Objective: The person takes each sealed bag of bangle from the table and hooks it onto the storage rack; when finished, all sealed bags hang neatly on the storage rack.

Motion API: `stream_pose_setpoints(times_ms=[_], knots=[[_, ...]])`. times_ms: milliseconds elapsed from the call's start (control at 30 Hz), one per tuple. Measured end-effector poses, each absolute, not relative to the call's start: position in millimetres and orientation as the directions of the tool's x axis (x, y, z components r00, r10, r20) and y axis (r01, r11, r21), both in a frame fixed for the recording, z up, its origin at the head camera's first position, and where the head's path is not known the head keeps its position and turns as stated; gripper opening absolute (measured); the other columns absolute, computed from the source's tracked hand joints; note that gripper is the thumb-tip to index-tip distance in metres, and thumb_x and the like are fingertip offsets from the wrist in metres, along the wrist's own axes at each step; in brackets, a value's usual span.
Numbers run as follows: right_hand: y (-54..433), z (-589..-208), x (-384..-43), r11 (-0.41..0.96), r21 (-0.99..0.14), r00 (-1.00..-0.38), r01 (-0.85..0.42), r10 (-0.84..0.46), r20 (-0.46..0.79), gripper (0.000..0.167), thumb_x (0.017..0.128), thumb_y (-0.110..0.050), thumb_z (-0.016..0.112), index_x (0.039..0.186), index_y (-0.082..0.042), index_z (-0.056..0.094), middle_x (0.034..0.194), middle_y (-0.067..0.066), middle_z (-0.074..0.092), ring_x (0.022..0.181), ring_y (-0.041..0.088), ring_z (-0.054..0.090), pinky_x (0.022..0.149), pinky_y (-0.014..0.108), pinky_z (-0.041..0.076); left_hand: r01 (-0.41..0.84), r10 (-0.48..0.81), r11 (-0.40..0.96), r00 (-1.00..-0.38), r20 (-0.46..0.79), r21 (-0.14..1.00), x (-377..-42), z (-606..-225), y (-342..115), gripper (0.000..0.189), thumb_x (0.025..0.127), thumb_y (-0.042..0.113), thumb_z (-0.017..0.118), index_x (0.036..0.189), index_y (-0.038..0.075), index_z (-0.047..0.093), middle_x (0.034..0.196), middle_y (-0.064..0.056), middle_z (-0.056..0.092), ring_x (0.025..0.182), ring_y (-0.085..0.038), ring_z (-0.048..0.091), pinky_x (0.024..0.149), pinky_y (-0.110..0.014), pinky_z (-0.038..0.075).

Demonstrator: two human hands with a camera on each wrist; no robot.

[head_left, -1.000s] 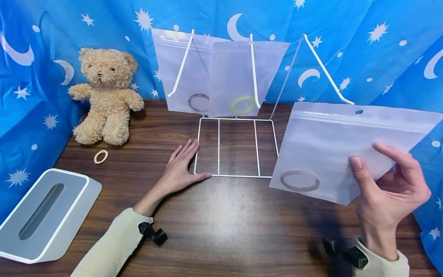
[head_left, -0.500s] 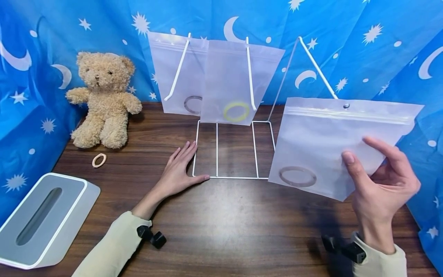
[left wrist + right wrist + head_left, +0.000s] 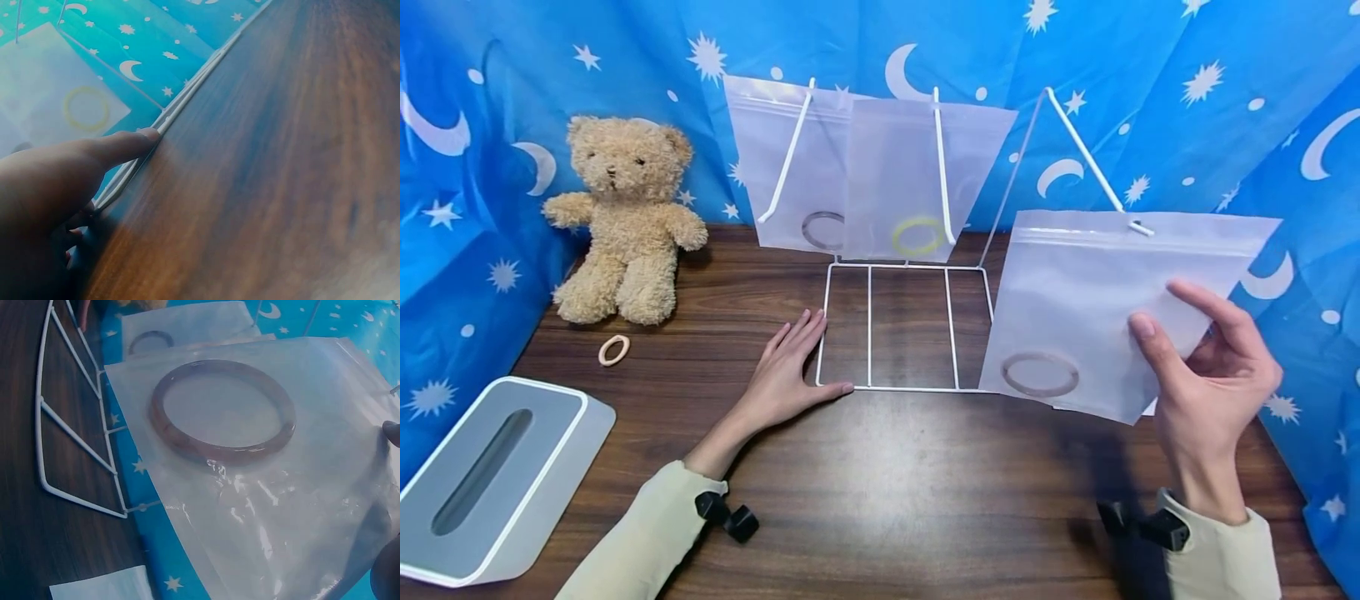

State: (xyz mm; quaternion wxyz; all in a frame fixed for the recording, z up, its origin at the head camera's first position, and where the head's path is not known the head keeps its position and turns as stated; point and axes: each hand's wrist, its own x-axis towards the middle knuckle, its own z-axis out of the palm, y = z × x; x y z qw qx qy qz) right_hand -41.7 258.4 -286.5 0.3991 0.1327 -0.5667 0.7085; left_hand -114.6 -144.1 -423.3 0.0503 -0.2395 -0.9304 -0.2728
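Note:
My right hand (image 3: 1213,392) pinches a frosted zip bag (image 3: 1090,300) between thumb and fingers at its right side. Inside the bag lies a brownish bangle (image 3: 160,419), seen close in the right wrist view. The tip of the right-hand prong (image 3: 1086,154) of a white wire display rack pokes through the hole at the bag's top. My left hand (image 3: 786,367) rests on the table with fingers extended, at the front left corner of the rack's base (image 3: 910,388). In the left wrist view its thumb (image 3: 134,145) touches the base wire.
Two more bags hang at the other prongs: a left bag (image 3: 793,158) with a dark bangle, a middle bag (image 3: 895,167) with a yellow one. A teddy bear (image 3: 628,217), pale ring (image 3: 603,353) and tissue box (image 3: 561,483) stand left. A white sheet-like piece (image 3: 103,584) shows below.
My right hand has moved the bag left and slightly up, and the prong's tip now comes through its hole. The middle bag swung a little. The left hand stays put.

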Motion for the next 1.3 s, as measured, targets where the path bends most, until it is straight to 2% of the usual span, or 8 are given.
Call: stream_pose_setpoints(times_ms=[233,600,767,1000,1167,1233,1300], knots=[[251.4,-287.2,-75.0,-0.075,-0.737,-0.702,-0.672,0.381,0.601,0.044,0.073,0.02,0.072,0.116,0.017,0.061,0.116,0.031,0.061,0.103,0.034,0.065,0.081,0.032,0.056,0.469,0.421,0.739,-0.882,0.212,0.484,-114.7,-424.6,-144.7,0.106,0.078,0.067,0.068,0.153,0.003,0.029,0.159,-0.009,0.026,0.147,-0.024,0.016,0.116,-0.047,0.009],[248.2,-291.3,-146.4,-0.241,-0.74,-0.759,-0.627,0.403,0.511,0.046,0.072,0.019,0.075,0.116,0.013,0.064,0.121,0.025,0.06,0.111,0.032,0.054,0.088,0.036,0.049,0.475,0.419,0.743,-0.88,0.225,0.471,-116.1,-427.0,-143.6,0.107,0.077,0.069,0.068,0.153,0.003,0.03,0.159,-0.009,0.027,0.147,-0.024,0.016,0.117,-0.046,0.01],[246.9,-291.4,-169.9,-0.267,-0.74,-0.771,-0.618,0.389,0.504,0.047,0.071,0.018,0.077,0.116,0.012,0.064,0.122,0.024,0.058,0.11,0.031,0.054,0.088,0.037,0.049,0.471,0.41,0.747,-0.882,0.232,0.469,-116.4,-426.1,-145.1,0.107,0.077,0.067,0.07,0.153,0.002,0.031,0.158,-0.009,0.028,0.147,-0.024,0.017,0.117,-0.046,0.01],[249.3,-292.0,-173.0,-0.282,-0.743,-0.782,-0.607,0.382,0.493,0.048,0.071,0.018,0.077,0.117,0.01,0.064,0.124,0.025,0.057,0.111,0.033,0.055,0.089,0.038,0.05,0.471,0.416,0.745,-0.882,0.222,0.473,-117.1,-426.5,-143.9,0.108,0.077,0.068,0.069,0.153,0.002,0.029,0.159,-0.009,0.027,0.147,-0.023,0.016,0.117,-0.046,0.01],[252.5,-291.0,-170.6,-0.343,-0.711,-0.787,-0.614,0.328,0.522,0.048,0.074,0.023,0.071,0.121,0.016,0.06,0.127,0.028,0.054,0.107,0.033,0.058,0.09,0.037,0.05,0.469,0.41,0.747,-0.883,0.228,0.471,-117.2,-426.4,-144.1,0.108,0.076,0.068,0.07,0.153,0.003,0.03,0.159,-0.009,0.027,0.147,-0.023,0.017,0.116,-0.046,0.011],[254.5,-289.6,-167.8,-0.351,-0.699,-0.782,-0.623,0.304,0.544,0.048,0.075,0.024,0.069,0.122,0.017,0.058,0.128,0.03,0.053,0.11,0.036,0.057,0.094,0.037,0.048,0.466,0.405,0.75,-0.885,0.23,0.469,-116.9,-425.7,-144.7,0.108,0.076,0.068,0.07,0.153,0.003,0.031,0.158,-0.009,0.028,0.147,-0.023,0.017,0.116,-0.046,0.01],[257.8,-287.5,-163.6,-0.304,-0.699,-0.762,-0.647,0.294,0.578,0.046,0.077,0.023,0.067,0.122,0.018,0.058,0.128,0.031,0.053,0.117,0.035,0.054,0.098,0.038,0.046,0.464,0.403,0.753,-0.886,0.23,0.467,-116.8,-425.4,-145.0,0.108,0.076,0.068,0.07,0.153,0.003,0.031,0.158,-0.009,0.028,0.147,-0.023,0.017,0.117,-0.046,0.01]])
